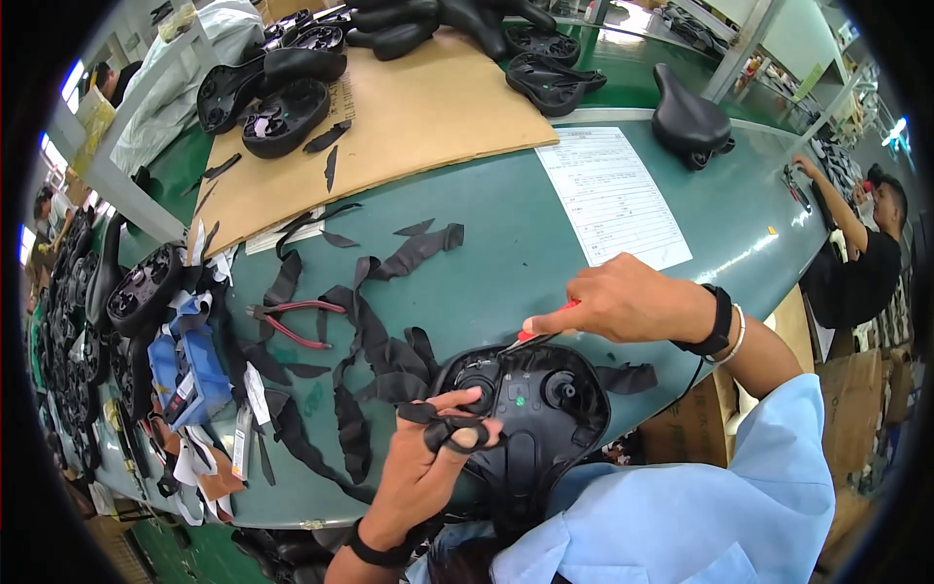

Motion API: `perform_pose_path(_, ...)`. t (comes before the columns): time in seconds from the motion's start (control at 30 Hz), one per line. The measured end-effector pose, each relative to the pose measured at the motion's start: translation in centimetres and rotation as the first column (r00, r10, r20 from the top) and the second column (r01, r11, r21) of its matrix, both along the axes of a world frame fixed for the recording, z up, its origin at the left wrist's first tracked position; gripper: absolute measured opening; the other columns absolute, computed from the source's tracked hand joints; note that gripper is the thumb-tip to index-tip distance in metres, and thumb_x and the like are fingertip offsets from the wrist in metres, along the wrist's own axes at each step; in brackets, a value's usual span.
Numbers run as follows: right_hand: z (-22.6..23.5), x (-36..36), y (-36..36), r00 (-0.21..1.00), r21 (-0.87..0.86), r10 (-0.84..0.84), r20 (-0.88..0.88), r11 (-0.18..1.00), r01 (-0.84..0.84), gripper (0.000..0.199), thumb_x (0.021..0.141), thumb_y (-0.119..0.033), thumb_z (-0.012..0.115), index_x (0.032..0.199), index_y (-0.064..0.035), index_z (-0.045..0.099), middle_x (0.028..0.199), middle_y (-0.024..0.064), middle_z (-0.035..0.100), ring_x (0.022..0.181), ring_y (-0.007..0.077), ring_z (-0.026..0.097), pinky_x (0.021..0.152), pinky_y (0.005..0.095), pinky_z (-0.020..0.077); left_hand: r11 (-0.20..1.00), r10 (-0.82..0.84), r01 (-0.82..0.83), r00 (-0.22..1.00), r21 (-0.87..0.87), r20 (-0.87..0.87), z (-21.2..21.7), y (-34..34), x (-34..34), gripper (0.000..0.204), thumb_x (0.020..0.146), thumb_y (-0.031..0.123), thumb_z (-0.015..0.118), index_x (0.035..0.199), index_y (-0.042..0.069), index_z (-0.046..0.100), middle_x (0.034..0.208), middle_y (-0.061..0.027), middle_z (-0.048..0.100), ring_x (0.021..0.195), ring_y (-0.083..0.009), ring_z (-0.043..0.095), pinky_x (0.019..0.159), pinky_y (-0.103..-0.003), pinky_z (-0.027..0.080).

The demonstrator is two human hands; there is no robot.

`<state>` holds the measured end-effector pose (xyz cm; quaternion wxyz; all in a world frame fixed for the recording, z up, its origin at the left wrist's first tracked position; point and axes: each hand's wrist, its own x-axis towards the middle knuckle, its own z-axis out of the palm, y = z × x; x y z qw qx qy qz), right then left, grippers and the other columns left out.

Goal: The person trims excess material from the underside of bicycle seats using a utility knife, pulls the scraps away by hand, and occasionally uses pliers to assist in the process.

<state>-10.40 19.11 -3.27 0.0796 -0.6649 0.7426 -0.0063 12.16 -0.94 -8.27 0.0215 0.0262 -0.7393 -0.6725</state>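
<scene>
A black bicycle saddle [525, 419] lies underside up at the table's near edge, against my body. My right hand [623, 297] is closed around a red-handled cutting tool [530, 336], whose thin tip meets the saddle's far rim. Over the left side of the saddle, my left hand [433, 453] is closed, with a black strip of cover material [457, 428] looped round its fingers. Its thumb and fingertips rest near a round fitting on the saddle's underside. Where the strip ends I cannot make out.
Black offcut strips [365, 341] lie left of the saddle, with red-handled pliers [297, 321] among them. A blue bin [190, 375] stands farther left. Beyond are a cardboard sheet [418, 117], a printed paper [615, 195] and another saddle [689, 117]. A person [856, 243] works at the right.
</scene>
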Motion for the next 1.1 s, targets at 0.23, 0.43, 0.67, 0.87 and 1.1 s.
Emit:
perform_pose_path(0.23,1.0,5.7,2.7,0.941,0.035,-0.333,0.065,0.943,0.331,0.058,0.077,-0.007,0.06,0.131,-0.0262,0.049,0.062,0.0094,0.05,0.05,0.0285,0.053,0.044,0.0388,0.0371,0.885,0.29,-0.22,0.95,0.412,-0.118,1.7,-3.6,-3.8,0.052,0.099,0.035,0.043,0.073,-0.007,0.058,0.086,-0.0231,0.062,0.065,-0.0222,0.063,0.068,-0.032,0.05)
perform_pose_path(0.43,1.9,7.4,3.7,0.901,0.117,-0.429,-0.065,0.893,0.434,0.054,0.078,-0.009,0.06,0.129,-0.0234,0.051,0.061,0.009,0.05,0.051,0.0278,0.054,0.044,0.0376,0.0378,0.998,0.008,0.007,0.975,0.067,-0.222,1.5,-2.8,-6.9,0.053,0.1,0.033,0.037,0.069,-0.001,0.062,0.098,-0.0136,0.07,0.091,-0.0203,0.064,0.103,-0.043,0.03)
perform_pose_path(0.67,-1.8,0.2,1.2,0.988,-0.059,-0.141,0.066,0.988,0.145,0.039,0.085,-0.023,0.06,0.123,-0.0301,0.054,0.06,0.0062,0.053,0.053,0.0266,0.057,0.044,0.0362,0.042,0.92,0.328,-0.281,0.933,0.272,-0.149,-2.2,1.4,-4.9,0.053,0.102,0.034,0.036,0.075,-0.004,0.061,0.069,-0.0095,0.066,0.079,-0.0198,0.065,0.092,-0.038,0.042)
perform_pose_path(0.87,-1.1,-1.3,-0.7,0.993,-0.056,0.047,0.108,0.998,-0.041,0.046,0.086,-0.024,0.063,0.13,-0.034,0.05,0.06,0.0027,0.051,0.049,0.0214,0.053,0.041,0.0326,0.0373,0.949,0.262,-0.305,0.903,-0.079,-0.34,-2.8,3.2,-1.8,0.029,0.09,0.023,0.055,0.078,-0.002,0.063,0.081,-0.011,0.067,0.074,-0.027,0.063,0.083,-0.04,0.048)
perform_pose_path(1.1,-0.7,-1.7,-1.1,0.992,0.02,0.108,-0.069,0.994,-0.107,0.049,0.085,-0.014,0.058,0.127,-0.0368,0.052,0.06,0.0029,0.049,0.051,0.0215,0.052,0.041,0.0336,0.0354,0.958,0.221,-0.184,0.962,0.218,-0.163,-1.8,1.9,-0.6,0.026,0.088,0.021,0.059,0.081,-0.004,0.061,0.077,-0.0139,0.062,0.066,-0.0263,0.059,0.076,-0.038,0.05)
